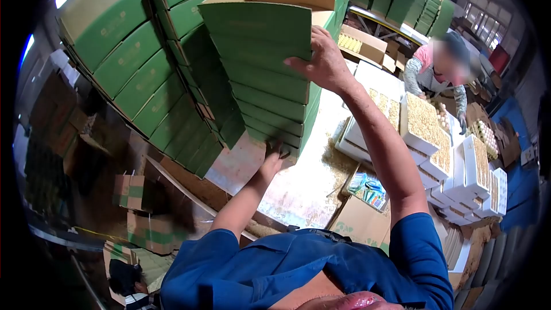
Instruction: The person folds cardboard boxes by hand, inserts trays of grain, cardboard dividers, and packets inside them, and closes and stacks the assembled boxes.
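A tall stack of green cardboard boxes [264, 89] stands before me, and its top box [258, 28] is open with brown inside walls. High on the stack, my right hand [324, 60] is closed around the right front corner of an upper box, thumb on the front face and fingers along the side. My left hand [275, 158] is low, its fingers spread against the front of the bottom green box [272, 136]. The undersides of those fingers are partly hidden.
More stacks of green boxes [123, 46] rise on the left. At right, white trays [422, 123] are filled with pale grainy material. A co-worker [439, 69] bends over eggs [482, 138]. An open carton with colourful packets [367, 189] lies on the table [304, 195]. Another person [126, 278] is at lower left.
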